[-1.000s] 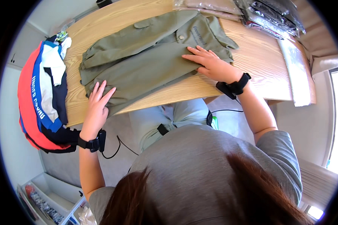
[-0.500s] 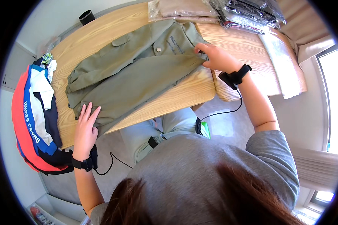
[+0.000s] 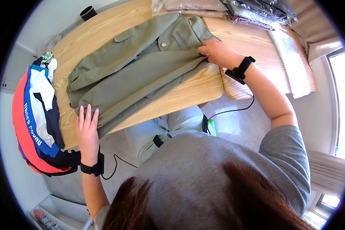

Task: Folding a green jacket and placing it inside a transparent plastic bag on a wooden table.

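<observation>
A pair of olive-green trousers (image 3: 142,76) lies spread slantwise over the wooden table, cuffs at the left and waist at the upper right. A flapped pocket, a round button and dark lettering show on the upper side. My left hand (image 3: 88,128) rests on the lower leg end, fingers stretched out flat on the cloth. At the near edge of the waist, my right hand (image 3: 220,53) has its fingers closed on the fabric; the fingertips are partly hidden. A long fold runs down the near leg between the hands. Both wrists carry black straps with cables.
Several garments, among them a red, blue and white one (image 3: 26,111), hang over the table's left end. Clear-bagged clothes (image 3: 257,15) are stacked at the far right, beside a flat clear plastic bag (image 3: 291,65). A black cup (image 3: 88,13) stands at the far left.
My right fingers have closed further on the waist edge, and the near leg's edge now folds over in a long crease. My left hand has shifted slightly, its fingers still flat.
</observation>
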Demonstrator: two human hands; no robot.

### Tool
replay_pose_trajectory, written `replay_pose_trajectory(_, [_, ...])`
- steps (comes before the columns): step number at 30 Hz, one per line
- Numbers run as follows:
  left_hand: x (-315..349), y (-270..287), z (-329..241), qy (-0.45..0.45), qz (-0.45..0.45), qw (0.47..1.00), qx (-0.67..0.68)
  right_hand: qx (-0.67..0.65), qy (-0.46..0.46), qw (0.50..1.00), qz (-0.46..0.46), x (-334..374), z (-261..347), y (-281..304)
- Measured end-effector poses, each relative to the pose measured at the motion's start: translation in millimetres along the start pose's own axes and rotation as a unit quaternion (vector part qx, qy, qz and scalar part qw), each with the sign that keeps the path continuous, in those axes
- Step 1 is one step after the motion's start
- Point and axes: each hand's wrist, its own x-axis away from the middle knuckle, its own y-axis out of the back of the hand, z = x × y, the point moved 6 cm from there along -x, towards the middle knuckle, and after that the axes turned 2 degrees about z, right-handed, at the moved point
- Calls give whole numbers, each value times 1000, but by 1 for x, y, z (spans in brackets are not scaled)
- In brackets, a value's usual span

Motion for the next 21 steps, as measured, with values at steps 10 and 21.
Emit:
replay_pose_trajectory(10, [7,-3,-9,28,79,996,1,89,16,996,3,-4,7,-14])
replay_pose_trajectory(21, [17,-1,-18,7,8,1000,4,90,5,996,13,-3,9,-10])
